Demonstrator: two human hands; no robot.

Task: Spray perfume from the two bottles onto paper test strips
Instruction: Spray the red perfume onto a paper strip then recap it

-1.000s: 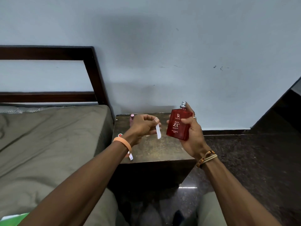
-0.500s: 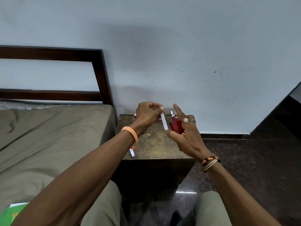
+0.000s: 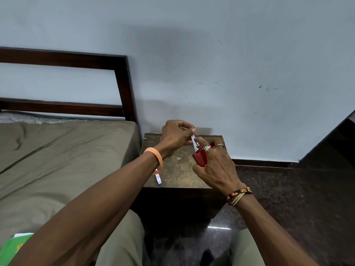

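Note:
My right hand grips the red perfume bottle, tilted with its silver nozzle toward the left and my index finger on top of the sprayer. My left hand pinches a white paper test strip right in front of the nozzle, almost touching it. Both hands hover over the dark stone side table. Another white strip lies at the table's front left edge, partly behind my left wrist. A pinkish object, mostly hidden behind my left hand, stands at the back left of the table.
A bed with an olive sheet and a dark wooden headboard stands to the left of the table. The wall is right behind it. Dark polished floor lies to the right. A green packet sits at the lower left.
The right hand turned the red bottle from upright with its label showing to tilted with the nozzle toward the strip. Both hands moved closer together, and the strip now sits at the nozzle.

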